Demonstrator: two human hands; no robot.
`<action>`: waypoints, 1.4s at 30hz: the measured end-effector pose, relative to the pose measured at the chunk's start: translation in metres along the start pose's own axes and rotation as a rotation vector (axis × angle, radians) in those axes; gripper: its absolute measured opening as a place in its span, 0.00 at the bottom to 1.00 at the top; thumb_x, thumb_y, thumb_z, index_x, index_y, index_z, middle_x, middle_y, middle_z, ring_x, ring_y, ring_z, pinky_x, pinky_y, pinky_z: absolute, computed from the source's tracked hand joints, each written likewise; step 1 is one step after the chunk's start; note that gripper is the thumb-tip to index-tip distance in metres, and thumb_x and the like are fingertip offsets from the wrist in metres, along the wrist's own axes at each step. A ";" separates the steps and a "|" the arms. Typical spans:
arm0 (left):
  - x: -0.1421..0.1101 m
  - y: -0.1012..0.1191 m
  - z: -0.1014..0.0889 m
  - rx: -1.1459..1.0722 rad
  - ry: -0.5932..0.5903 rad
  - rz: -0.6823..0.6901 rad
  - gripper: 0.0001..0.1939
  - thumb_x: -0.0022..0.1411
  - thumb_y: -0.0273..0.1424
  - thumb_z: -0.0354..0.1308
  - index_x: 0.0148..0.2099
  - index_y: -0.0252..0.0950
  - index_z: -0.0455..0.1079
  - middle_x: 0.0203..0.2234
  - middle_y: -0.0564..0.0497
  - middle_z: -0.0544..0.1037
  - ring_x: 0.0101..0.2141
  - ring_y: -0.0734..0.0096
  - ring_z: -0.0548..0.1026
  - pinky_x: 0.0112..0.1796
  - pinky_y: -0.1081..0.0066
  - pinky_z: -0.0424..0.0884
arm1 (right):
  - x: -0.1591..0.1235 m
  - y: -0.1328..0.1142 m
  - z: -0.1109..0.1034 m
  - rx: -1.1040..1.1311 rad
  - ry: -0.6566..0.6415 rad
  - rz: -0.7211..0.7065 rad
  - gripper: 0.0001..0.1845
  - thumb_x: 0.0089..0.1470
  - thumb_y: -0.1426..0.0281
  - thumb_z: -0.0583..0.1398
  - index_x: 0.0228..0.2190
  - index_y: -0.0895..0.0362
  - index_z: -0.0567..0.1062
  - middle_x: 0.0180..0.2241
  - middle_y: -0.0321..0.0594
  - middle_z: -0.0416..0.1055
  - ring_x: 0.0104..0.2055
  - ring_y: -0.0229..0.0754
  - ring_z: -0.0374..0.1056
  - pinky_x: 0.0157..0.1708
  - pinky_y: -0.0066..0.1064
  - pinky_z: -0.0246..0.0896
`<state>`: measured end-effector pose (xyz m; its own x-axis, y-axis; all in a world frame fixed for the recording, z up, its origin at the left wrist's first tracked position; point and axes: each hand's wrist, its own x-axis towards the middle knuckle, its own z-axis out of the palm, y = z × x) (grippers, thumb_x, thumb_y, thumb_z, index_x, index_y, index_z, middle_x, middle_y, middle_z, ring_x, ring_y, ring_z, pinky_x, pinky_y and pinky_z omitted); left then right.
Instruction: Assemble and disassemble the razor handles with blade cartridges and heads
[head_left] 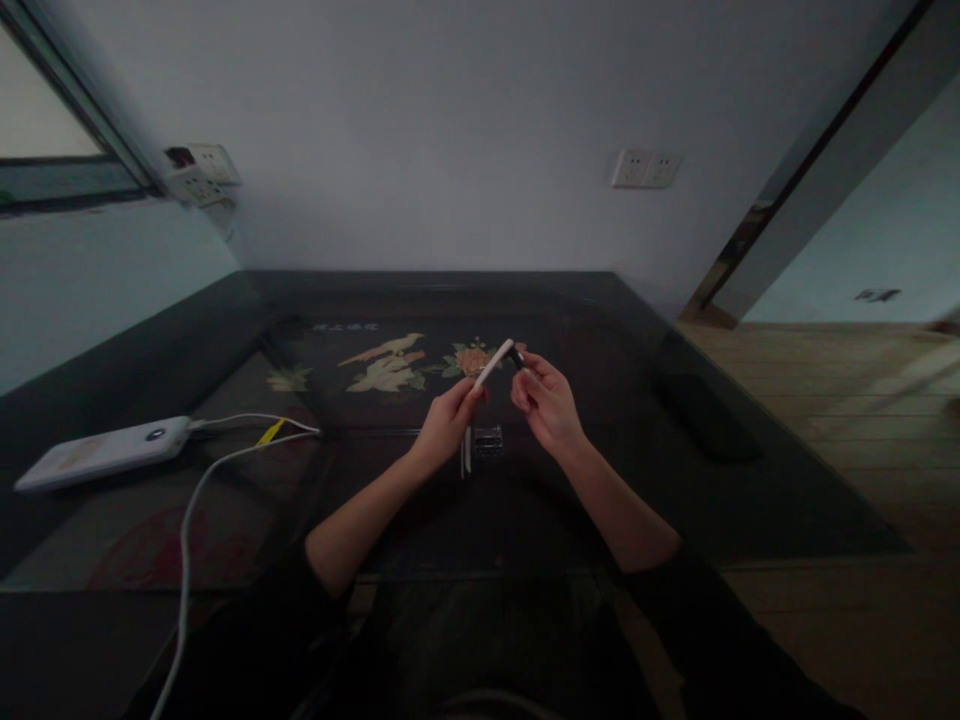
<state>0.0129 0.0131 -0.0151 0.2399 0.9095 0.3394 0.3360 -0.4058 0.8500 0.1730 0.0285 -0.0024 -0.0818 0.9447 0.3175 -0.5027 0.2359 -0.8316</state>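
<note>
Above the middle of the dark table, my left hand [448, 415] is closed around a slim white strip [495, 365], which slants up to the right. A thin whitish end [466, 455] hangs down below the same hand; whether it belongs to the strip I cannot tell. My right hand [549, 400] pinches a short black piece [515, 355] that meets the upper tip of the strip. Just right of the hanging end is a small shiny, segmented item [489, 441], too dim to name.
A white power bank [112, 452] lies at the left of the table [600, 520], with a white cable [186, 540] running from it. A flat dark object [705, 418] lies at the right. Wall sockets [646, 169] are on the wall behind.
</note>
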 end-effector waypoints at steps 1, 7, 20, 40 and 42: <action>0.000 0.000 0.000 -0.002 -0.008 0.001 0.15 0.67 0.40 0.43 0.37 0.35 0.65 0.19 0.58 0.57 0.21 0.76 0.58 0.24 0.76 0.54 | 0.000 0.000 0.000 0.004 0.002 -0.003 0.21 0.39 0.59 0.71 0.35 0.51 0.75 0.15 0.25 0.56 0.16 0.30 0.47 0.18 0.29 0.41; -0.005 0.007 0.000 -0.027 -0.116 0.042 0.15 0.67 0.39 0.45 0.36 0.35 0.66 0.19 0.59 0.59 0.21 0.76 0.59 0.25 0.76 0.56 | -0.001 -0.003 -0.001 0.012 0.001 -0.029 0.21 0.40 0.57 0.70 0.36 0.51 0.75 0.16 0.25 0.55 0.16 0.30 0.46 0.17 0.29 0.40; -0.001 0.001 0.001 -0.064 -0.034 -0.001 0.15 0.67 0.40 0.44 0.37 0.35 0.65 0.19 0.58 0.58 0.21 0.76 0.58 0.23 0.76 0.54 | -0.001 -0.001 0.001 0.029 -0.015 -0.022 0.20 0.39 0.59 0.71 0.36 0.51 0.75 0.15 0.24 0.56 0.16 0.30 0.47 0.17 0.28 0.39; -0.005 0.004 0.004 -0.089 -0.073 0.023 0.15 0.67 0.40 0.44 0.37 0.35 0.66 0.19 0.59 0.58 0.21 0.77 0.57 0.23 0.76 0.55 | -0.001 -0.003 0.001 0.003 0.014 -0.022 0.21 0.39 0.59 0.71 0.36 0.52 0.76 0.17 0.25 0.56 0.16 0.29 0.48 0.17 0.28 0.42; -0.006 0.006 0.004 -0.086 -0.101 0.032 0.15 0.67 0.40 0.45 0.37 0.35 0.66 0.19 0.59 0.58 0.21 0.77 0.58 0.24 0.76 0.55 | -0.002 -0.005 0.001 -0.003 0.019 -0.022 0.20 0.40 0.59 0.70 0.37 0.52 0.76 0.18 0.25 0.56 0.16 0.29 0.47 0.17 0.28 0.42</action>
<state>0.0168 0.0045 -0.0132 0.3406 0.8811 0.3281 0.2484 -0.4209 0.8724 0.1747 0.0258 0.0014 -0.0540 0.9436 0.3267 -0.5015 0.2572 -0.8260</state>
